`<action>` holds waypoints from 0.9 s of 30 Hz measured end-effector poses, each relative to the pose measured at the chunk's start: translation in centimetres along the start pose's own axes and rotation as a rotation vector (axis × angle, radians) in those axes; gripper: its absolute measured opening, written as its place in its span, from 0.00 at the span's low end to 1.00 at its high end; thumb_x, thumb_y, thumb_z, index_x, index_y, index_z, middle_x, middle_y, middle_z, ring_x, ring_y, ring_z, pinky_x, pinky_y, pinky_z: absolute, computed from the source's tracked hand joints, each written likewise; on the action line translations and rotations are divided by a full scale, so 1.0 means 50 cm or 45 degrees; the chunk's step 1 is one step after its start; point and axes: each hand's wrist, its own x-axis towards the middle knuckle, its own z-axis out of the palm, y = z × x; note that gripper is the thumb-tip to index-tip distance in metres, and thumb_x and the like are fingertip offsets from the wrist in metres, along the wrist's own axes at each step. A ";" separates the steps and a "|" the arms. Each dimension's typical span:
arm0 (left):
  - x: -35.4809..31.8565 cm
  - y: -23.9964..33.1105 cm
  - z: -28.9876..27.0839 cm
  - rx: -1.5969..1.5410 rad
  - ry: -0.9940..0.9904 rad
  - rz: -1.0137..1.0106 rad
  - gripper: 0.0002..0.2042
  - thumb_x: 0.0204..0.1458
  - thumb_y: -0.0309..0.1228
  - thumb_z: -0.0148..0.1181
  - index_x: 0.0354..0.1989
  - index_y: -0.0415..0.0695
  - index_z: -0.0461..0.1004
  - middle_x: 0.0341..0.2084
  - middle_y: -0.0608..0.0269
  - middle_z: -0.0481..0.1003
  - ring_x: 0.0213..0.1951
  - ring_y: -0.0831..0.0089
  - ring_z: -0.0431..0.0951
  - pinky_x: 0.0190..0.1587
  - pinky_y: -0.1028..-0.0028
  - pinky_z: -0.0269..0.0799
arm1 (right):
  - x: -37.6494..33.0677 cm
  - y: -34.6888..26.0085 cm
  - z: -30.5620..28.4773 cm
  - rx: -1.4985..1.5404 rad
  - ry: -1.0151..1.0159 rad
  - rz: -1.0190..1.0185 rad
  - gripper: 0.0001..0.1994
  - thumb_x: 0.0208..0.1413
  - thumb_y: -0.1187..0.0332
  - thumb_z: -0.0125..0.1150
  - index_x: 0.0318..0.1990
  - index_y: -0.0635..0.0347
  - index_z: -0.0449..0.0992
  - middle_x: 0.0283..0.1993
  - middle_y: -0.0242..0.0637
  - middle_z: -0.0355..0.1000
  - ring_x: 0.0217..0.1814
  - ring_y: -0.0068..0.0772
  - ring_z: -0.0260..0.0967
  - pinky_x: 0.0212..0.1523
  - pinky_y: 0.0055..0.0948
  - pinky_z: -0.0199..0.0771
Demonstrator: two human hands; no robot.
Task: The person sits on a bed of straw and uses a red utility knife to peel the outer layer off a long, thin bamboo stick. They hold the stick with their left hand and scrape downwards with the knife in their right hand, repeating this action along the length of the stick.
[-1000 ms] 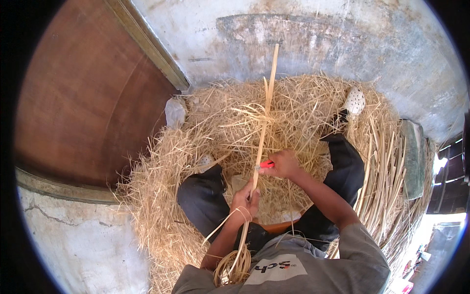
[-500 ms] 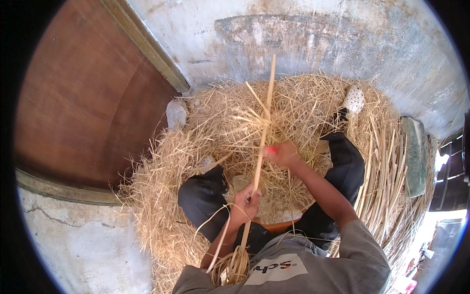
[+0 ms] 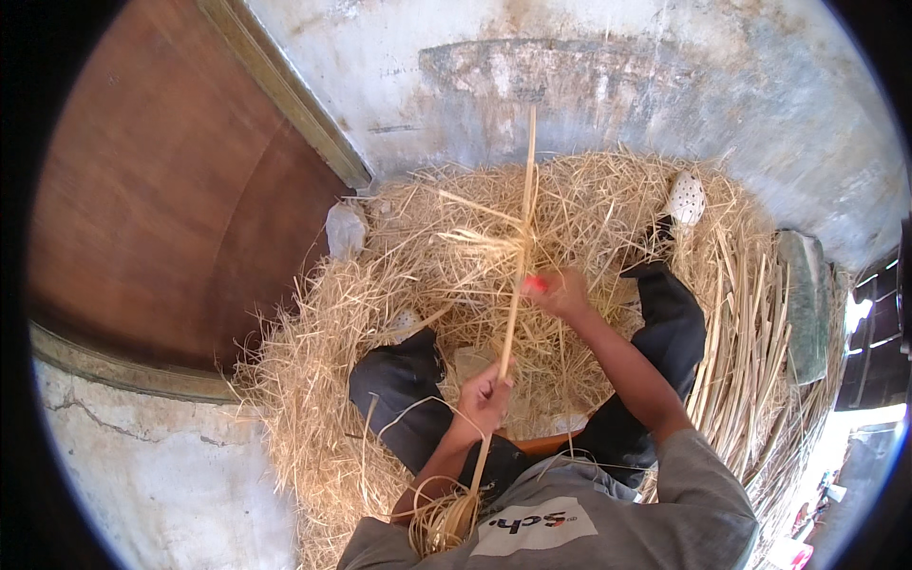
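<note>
Pale cane [image 3: 518, 247] standing nearly upright over the straw [image 3: 313, 380], gripped low by the left hand [image 3: 486, 399], fingers closed round it. Higher up, right hand [image 3: 560, 293] pressed against the cane, closed on a red tool [image 3: 536, 283]

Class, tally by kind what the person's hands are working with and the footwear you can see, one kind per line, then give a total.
Long cane strip: 1
Red-handled tool in the right hand: 1
Left hand gripping the strip: 1
White perforated shoe: 1
Total: 4
</note>
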 end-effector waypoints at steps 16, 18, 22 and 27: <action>-0.080 -0.012 0.042 0.273 0.079 0.078 0.22 0.60 0.25 0.51 0.63 0.37 0.60 0.20 0.78 0.61 0.21 0.91 0.59 0.21 0.85 0.55 | 0.013 0.014 -0.057 -0.005 -0.026 0.264 0.32 0.52 0.38 0.54 0.21 0.65 0.74 0.13 0.46 0.64 0.17 0.46 0.66 0.23 0.41 0.65; -0.086 0.009 0.041 0.301 0.101 0.067 0.22 0.60 0.25 0.52 0.63 0.36 0.61 0.20 0.78 0.62 0.21 0.90 0.60 0.22 0.85 0.56 | 0.006 0.000 -0.056 0.165 0.005 0.366 0.32 0.53 0.37 0.52 0.21 0.65 0.75 0.14 0.48 0.65 0.19 0.47 0.67 0.25 0.43 0.65; -0.058 0.080 0.009 0.408 0.298 0.151 0.20 0.60 0.26 0.51 0.61 0.36 0.63 0.19 0.75 0.66 0.20 0.89 0.64 0.22 0.83 0.62 | -0.025 -0.049 -0.075 0.344 -0.014 0.310 0.33 0.53 0.37 0.50 0.19 0.64 0.74 0.16 0.50 0.67 0.22 0.51 0.69 0.27 0.45 0.66; 0.037 0.220 -0.028 0.538 0.590 0.669 0.21 0.62 0.31 0.49 0.62 0.35 0.61 0.17 0.74 0.65 0.19 0.87 0.65 0.21 0.83 0.62 | -0.042 -0.064 -0.089 0.359 -0.014 0.150 0.30 0.57 0.41 0.49 0.20 0.63 0.72 0.16 0.50 0.64 0.20 0.54 0.65 0.24 0.45 0.61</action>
